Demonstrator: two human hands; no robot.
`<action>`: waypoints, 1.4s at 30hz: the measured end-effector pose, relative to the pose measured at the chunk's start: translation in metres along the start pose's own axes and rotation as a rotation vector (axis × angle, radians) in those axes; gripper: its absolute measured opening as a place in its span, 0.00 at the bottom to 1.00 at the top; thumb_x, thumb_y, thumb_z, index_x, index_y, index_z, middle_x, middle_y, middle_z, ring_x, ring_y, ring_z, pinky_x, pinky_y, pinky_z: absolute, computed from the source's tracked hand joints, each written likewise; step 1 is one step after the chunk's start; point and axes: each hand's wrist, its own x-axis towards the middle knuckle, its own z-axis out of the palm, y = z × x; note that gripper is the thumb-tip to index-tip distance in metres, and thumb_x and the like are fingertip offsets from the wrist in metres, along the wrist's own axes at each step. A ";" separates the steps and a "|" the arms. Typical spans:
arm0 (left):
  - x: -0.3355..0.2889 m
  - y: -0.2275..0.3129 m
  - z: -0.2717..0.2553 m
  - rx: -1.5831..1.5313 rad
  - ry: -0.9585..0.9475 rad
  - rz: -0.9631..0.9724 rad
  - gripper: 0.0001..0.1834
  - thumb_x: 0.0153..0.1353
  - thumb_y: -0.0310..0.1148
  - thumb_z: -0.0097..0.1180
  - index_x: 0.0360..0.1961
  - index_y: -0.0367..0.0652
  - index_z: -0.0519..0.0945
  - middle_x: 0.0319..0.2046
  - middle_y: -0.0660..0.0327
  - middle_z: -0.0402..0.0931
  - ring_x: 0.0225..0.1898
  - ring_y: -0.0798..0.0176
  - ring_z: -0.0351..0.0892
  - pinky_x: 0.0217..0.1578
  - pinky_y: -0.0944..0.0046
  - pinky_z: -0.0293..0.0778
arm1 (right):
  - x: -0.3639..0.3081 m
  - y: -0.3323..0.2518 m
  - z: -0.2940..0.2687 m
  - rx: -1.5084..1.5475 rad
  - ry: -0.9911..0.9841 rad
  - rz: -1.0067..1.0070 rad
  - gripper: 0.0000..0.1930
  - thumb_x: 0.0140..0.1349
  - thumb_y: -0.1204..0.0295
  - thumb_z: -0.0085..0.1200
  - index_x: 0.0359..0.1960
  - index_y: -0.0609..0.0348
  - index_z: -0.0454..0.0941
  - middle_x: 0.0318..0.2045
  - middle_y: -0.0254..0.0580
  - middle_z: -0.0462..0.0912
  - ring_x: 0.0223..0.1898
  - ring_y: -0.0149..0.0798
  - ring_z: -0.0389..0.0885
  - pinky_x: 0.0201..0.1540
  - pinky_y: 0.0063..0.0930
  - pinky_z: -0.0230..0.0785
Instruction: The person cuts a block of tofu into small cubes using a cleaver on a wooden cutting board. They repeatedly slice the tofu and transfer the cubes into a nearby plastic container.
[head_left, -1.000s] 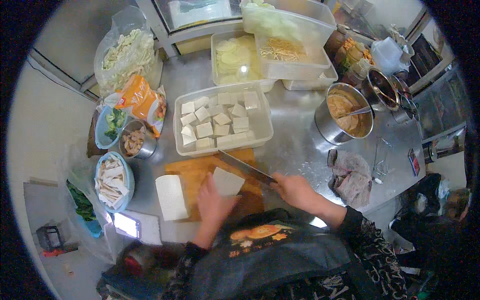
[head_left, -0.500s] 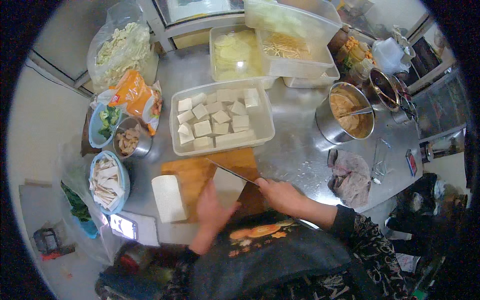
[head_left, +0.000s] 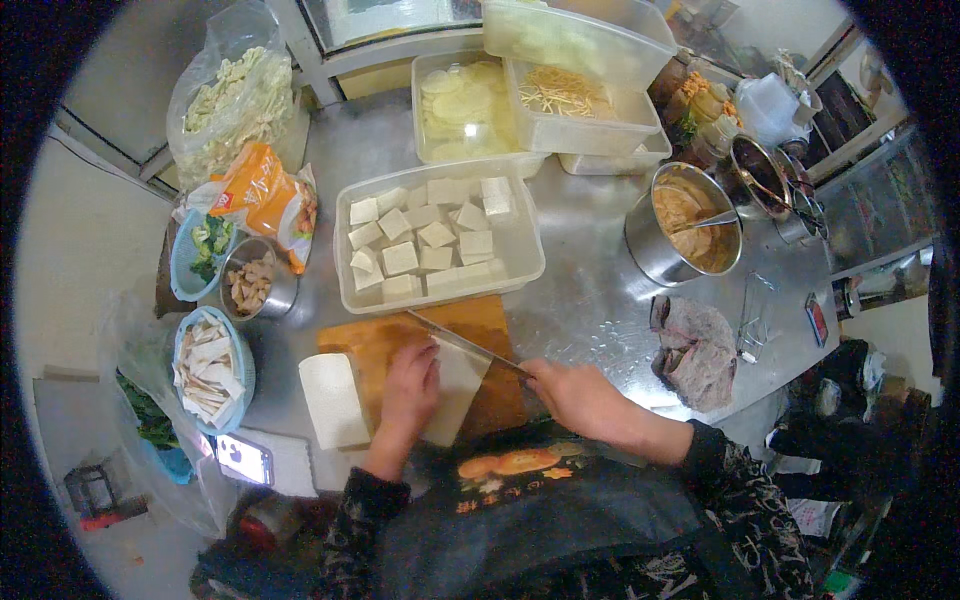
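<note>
A pale tofu block [head_left: 460, 385] lies on the wooden cutting board [head_left: 490, 325], partly covered by my left hand. My left hand [head_left: 408, 388] is closed with curled fingers against the block's left side. The handle of a knife [head_left: 465, 345] is wrapped in my right hand [head_left: 580, 402]. Its blade slants across the far end of the block, the tip pointing away to the left. Another white tofu block [head_left: 335, 402] sits left of my left hand, at the board's edge. Beyond the board, a clear plastic tub [head_left: 440, 295] holds several tofu pieces [head_left: 437, 233].
Left are a blue basket [head_left: 250, 372] of white strips, a metal cup [head_left: 285, 290] of tan chunks and a phone [head_left: 244, 459]. A steel pot [head_left: 655, 240] and grey cloth [head_left: 692, 352] are right. Stacked plastic containers [head_left: 585, 135] stand at the back.
My left hand has drawn back from the middle of the tofu block to its left side, its fingers now curled. The knife has shifted slightly over the block. The whole view has moved a little.
</note>
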 end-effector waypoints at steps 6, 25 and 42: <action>0.000 -0.004 0.003 0.003 0.013 -0.008 0.11 0.48 0.22 0.50 0.35 0.36 0.75 0.38 0.52 0.72 0.40 0.49 0.72 0.41 0.58 0.70 | -0.002 -0.006 -0.005 -0.058 -0.100 0.015 0.13 0.60 0.70 0.41 0.46 0.59 0.63 0.27 0.55 0.77 0.28 0.58 0.75 0.28 0.49 0.68; 0.012 0.014 -0.012 -1.525 0.302 -0.907 0.15 0.60 0.36 0.43 0.45 0.43 0.72 0.44 0.58 0.72 0.47 0.57 0.69 0.49 0.56 0.64 | 0.004 -0.004 -0.006 0.216 -0.055 0.102 0.12 0.60 0.65 0.44 0.38 0.61 0.64 0.20 0.57 0.75 0.23 0.61 0.72 0.23 0.47 0.62; -0.002 0.040 -0.021 -2.147 0.051 -0.880 0.24 0.60 0.51 0.35 0.48 0.47 0.71 0.46 0.60 0.72 0.49 0.55 0.69 0.51 0.51 0.61 | -0.001 -0.023 -0.004 0.445 -0.209 0.128 0.13 0.60 0.67 0.48 0.41 0.63 0.69 0.24 0.44 0.77 0.27 0.31 0.73 0.30 0.30 0.65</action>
